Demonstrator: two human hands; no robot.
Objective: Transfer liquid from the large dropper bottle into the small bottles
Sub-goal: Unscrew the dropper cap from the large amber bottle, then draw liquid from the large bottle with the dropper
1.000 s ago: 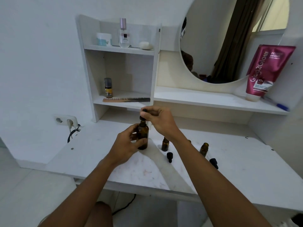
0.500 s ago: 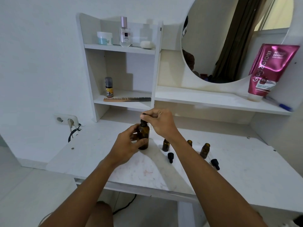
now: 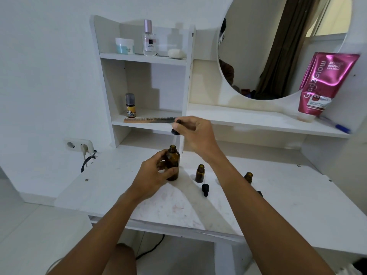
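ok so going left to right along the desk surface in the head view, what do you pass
wall socket → large dropper bottle, held by the left hand → open small bottle → loose dropper cap → second small bottle, partly behind the right forearm

1. My white dressing table (image 3: pixel 297 205) carries the large dropper bottle (image 3: pixel 172 165), standing in my left hand (image 3: pixel 154 176).
2. Two small bottles (image 3: pixel 199 173) (image 3: pixel 248 177) stand open, either side of my right forearm.
3. A black dropper cap (image 3: pixel 204 189) lies just before the nearer one.

The right forearm partly hides one small bottle (image 3: pixel 248 176) and a dropper cap (image 3: pixel 260 193).
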